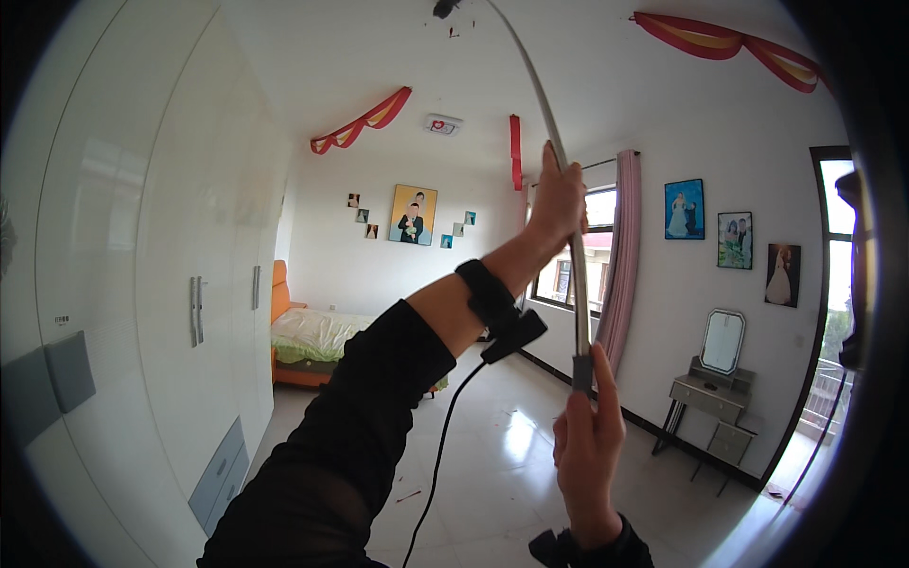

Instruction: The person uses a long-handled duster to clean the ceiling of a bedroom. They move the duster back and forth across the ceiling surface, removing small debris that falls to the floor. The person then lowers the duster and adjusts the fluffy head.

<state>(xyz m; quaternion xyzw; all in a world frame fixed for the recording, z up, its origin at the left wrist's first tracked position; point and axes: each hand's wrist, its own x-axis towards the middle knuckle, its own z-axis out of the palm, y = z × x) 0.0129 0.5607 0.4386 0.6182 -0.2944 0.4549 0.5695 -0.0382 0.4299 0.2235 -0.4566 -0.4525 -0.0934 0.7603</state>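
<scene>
A long, slim metal pole point(581, 298) rises in front of me towards the ceiling, bending in the wide view. My left hand point(559, 199) is wrapped around it at about mid-length, arm raised. Lower down, my right hand point(589, 440) grips its grey bottom end point(582, 373), with the index finger stretched up along it. The pole's upper end runs out of the picture at the top. Near there a dark object point(446, 7) shows on the ceiling, cut off by the frame, with small red scraps point(453, 33) beside it. Whether the pole touches it cannot be seen.
Tall white wardrobes point(206, 234) line the left side. A bed point(319, 334) stands at the far left, and a dressing table point(710, 394) with a mirror at the right. Red ribbon garlands point(366, 121) hang overhead near a ceiling lamp point(444, 125). A black cable point(444, 447) hangs from my left wrist strap.
</scene>
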